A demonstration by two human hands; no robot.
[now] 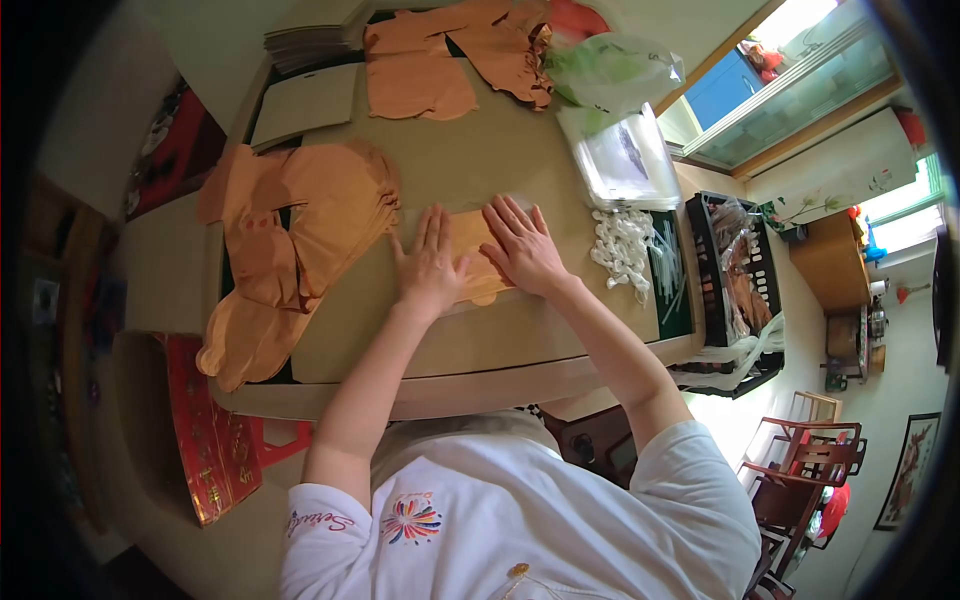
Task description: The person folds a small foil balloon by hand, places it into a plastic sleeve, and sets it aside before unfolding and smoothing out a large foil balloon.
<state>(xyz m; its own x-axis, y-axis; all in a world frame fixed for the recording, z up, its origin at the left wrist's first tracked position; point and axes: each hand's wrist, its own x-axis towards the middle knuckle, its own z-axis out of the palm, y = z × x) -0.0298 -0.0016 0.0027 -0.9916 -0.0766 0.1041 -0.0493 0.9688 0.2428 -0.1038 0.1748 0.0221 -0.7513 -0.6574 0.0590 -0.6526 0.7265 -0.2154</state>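
Both hands lie flat on a smooth brown board [520, 345] on the table, palms down. The left hand [430, 268] is open, its fingers pointing away from the body, and covers the left side of a flat orange piece [468, 236]. The right hand [525, 248] is open too, fingers extended over the piece's right side. The piece is thin and matte, with a small rounded tab at its near edge; a clear film shows around it—how far it wraps the piece, I cannot tell.

To the left is an overlapping pile of orange foil shapes [340, 200], soft and creased, with rounded ends. More orange shapes [420, 85] lie at the far side, partly crinkled and shiny. Near them are flat grey sheets [305, 105].

On the right sit a stack of glossy clear bags [625, 165], a crumpled, see-through green bag [615, 75], a knotted white bundle [620, 248] and thin, pale sticks [668, 262]. Beyond these is a black slatted crate [708, 290] holding crinkled plastic packets [735, 260].
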